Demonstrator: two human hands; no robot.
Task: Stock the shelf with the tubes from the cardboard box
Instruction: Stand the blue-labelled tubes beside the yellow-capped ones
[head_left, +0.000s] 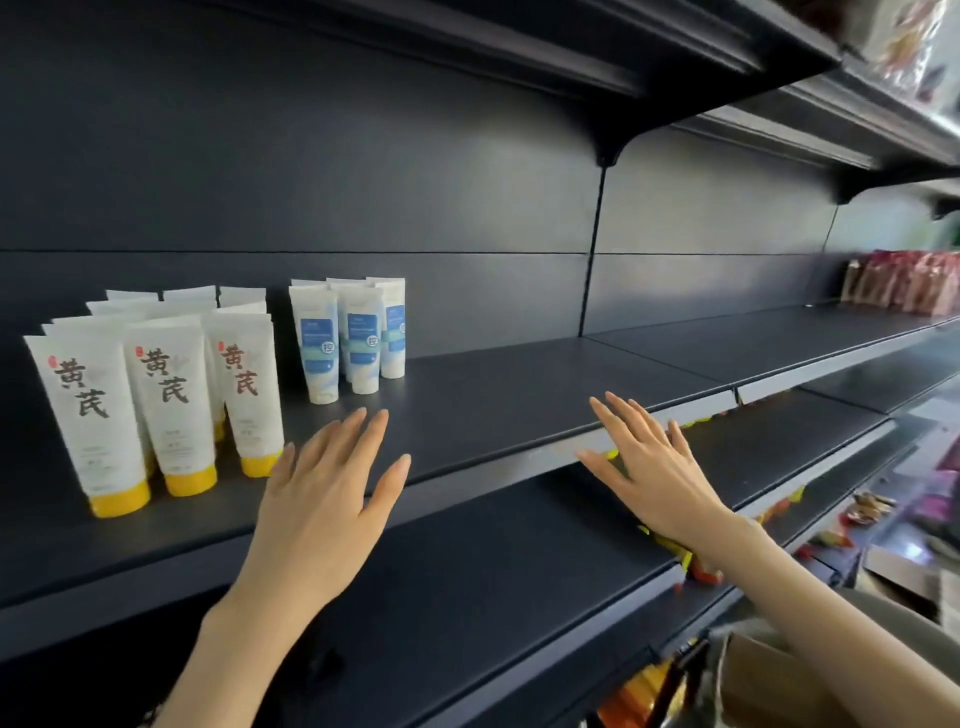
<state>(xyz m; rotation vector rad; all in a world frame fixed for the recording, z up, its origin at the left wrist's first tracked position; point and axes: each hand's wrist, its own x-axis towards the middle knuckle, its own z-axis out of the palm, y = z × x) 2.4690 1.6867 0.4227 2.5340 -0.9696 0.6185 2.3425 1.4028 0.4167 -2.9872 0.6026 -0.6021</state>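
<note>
On the dark shelf (509, 395) stand several white tubes with yellow caps (171, 405) at the left, in rows, cap down. Just right of them is a smaller group of white tubes with blue labels (353, 338). My left hand (327, 488) hovers with straight, spread fingers in front of the shelf, below the blue-label tubes and touching none. My right hand (654, 462) is also flat and empty, over the shelf's front edge further right. A corner of the cardboard box (769, 680) shows at the bottom right.
The shelf board to the right of the tubes is bare up to red packets (909, 283) at the far right. A second dark shelf (493, 582) lies below, with colourful packets (691, 561) under its edge. Another shelf (675, 57) overhangs above.
</note>
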